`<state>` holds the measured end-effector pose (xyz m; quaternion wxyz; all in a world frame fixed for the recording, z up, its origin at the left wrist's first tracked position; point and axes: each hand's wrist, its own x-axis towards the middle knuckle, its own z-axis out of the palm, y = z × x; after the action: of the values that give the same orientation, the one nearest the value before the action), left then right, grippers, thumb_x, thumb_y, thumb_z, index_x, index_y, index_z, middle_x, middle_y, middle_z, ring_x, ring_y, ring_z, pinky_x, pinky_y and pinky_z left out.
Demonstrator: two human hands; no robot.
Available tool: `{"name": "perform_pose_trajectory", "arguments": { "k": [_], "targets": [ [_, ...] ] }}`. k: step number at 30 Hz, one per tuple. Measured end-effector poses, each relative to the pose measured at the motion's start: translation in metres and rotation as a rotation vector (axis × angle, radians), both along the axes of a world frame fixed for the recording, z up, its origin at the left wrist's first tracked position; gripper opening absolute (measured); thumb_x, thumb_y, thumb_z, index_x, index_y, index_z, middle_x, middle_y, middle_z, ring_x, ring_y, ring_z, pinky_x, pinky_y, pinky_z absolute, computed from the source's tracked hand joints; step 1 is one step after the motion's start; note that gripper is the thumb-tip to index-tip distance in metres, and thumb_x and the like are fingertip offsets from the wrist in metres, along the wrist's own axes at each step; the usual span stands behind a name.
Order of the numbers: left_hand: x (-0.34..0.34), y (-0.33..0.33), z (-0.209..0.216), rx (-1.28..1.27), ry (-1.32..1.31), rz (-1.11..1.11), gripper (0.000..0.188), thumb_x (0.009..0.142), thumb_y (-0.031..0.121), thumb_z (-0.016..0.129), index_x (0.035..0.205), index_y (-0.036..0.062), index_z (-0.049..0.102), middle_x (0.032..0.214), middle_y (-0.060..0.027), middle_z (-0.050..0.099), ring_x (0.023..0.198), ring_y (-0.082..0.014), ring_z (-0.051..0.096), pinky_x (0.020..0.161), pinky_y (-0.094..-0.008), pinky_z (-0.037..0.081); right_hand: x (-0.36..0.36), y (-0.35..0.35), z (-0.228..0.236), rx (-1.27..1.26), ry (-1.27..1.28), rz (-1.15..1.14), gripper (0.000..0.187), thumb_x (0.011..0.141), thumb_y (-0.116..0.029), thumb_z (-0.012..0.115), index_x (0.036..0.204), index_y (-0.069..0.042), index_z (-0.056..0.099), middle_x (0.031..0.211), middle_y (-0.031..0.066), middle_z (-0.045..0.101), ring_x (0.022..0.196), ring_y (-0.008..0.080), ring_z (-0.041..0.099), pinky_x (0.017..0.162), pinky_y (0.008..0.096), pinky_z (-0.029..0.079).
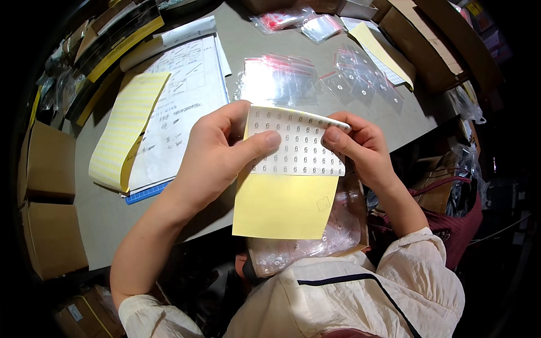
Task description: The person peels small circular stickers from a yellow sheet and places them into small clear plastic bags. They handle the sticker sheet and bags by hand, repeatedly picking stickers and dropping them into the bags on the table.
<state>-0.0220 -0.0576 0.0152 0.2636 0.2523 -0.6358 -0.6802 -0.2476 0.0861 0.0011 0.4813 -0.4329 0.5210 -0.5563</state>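
Over the table's near edge, both hands hold a sheet of stickers (304, 147), with rows of small printed labels on a white upper part. Below that, a bare yellow backing (276, 205) hangs down. My left hand (217, 152) grips the left side, its thumb lying across the labels. At the upper right corner, my right hand (363, 145) pinches the sheet between thumb and fingers, and the top edge bends there. Underneath, a box of clear plastic bags (293, 253) sits close to my body, partly covered by the backing.
Clear zip bags (276, 81) with red strips are piled beyond the sheet. Several bags with small round stickers (360, 79) lie to their right. At left, a yellow label sheet (127, 135) rests on written papers (191, 96). Cardboard boxes (53, 236) stand along the left; another (428, 39) is back right.
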Motion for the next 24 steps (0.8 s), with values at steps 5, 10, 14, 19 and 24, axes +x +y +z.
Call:
{"name": "perform_pose_trajectory", "arguments": {
  "k": [5,10,14,19,24],
  "targets": [
    [0.008,-0.009,-0.005,-0.091,-0.111,-0.046,0.025,0.099,0.016,0.077,0.114,-0.0031,0.072,0.1,-0.0052,0.076,0.091,-0.0084,0.069,0.083,-0.0243,0.056,0.005,-0.002,0.005,-0.102,0.027,-0.023,0.028,0.103,-0.009,0.07,0.128,0.0,0.06,0.115,0.0046,0.066,0.099,0.0083,0.065,0.083,0.0243,0.053],
    [0.013,-0.004,0.005,-0.124,-0.146,-0.055,0.022,0.102,0.018,0.075,0.108,-0.0032,0.075,0.09,-0.0036,0.075,0.082,-0.0071,0.068,0.074,-0.0219,0.054,0.003,-0.001,0.011,-0.179,0.132,-0.029,0.033,0.099,-0.007,0.074,0.128,0.001,0.06,0.118,0.006,0.066,0.104,0.0107,0.066,0.088,0.0257,0.054],
    [0.005,0.005,0.005,-0.085,-0.013,-0.01,0.025,0.1,0.021,0.077,0.091,-0.0021,0.076,0.073,0.0028,0.064,0.066,-0.0028,0.052,0.057,-0.0227,0.04,0.003,0.001,0.014,-0.174,0.103,-0.073,0.026,0.099,-0.006,0.074,0.122,0.001,0.064,0.108,0.0051,0.07,0.094,0.0098,0.068,0.082,0.0245,0.055],
    [0.006,-0.001,0.0,-0.038,0.019,-0.118,0.028,0.102,0.023,0.075,0.113,-0.003,0.076,0.093,-0.0041,0.076,0.082,-0.0072,0.067,0.075,-0.0228,0.053,0.004,0.007,0.008,-0.101,0.075,-0.052,0.016,0.103,-0.012,0.071,0.113,0.001,0.069,0.095,0.0022,0.073,0.081,0.0069,0.067,0.072,0.0217,0.052],
    [0.007,-0.002,0.001,-0.135,0.001,-0.058,0.019,0.101,0.017,0.075,0.106,-0.002,0.076,0.092,-0.0041,0.076,0.082,-0.0069,0.066,0.075,-0.0229,0.053,0.008,0.007,0.003,0.022,0.114,0.103,0.019,0.106,-0.016,0.067,0.115,0.001,0.069,0.1,0.0032,0.074,0.088,0.0086,0.067,0.074,0.0253,0.052]
  ]
}}
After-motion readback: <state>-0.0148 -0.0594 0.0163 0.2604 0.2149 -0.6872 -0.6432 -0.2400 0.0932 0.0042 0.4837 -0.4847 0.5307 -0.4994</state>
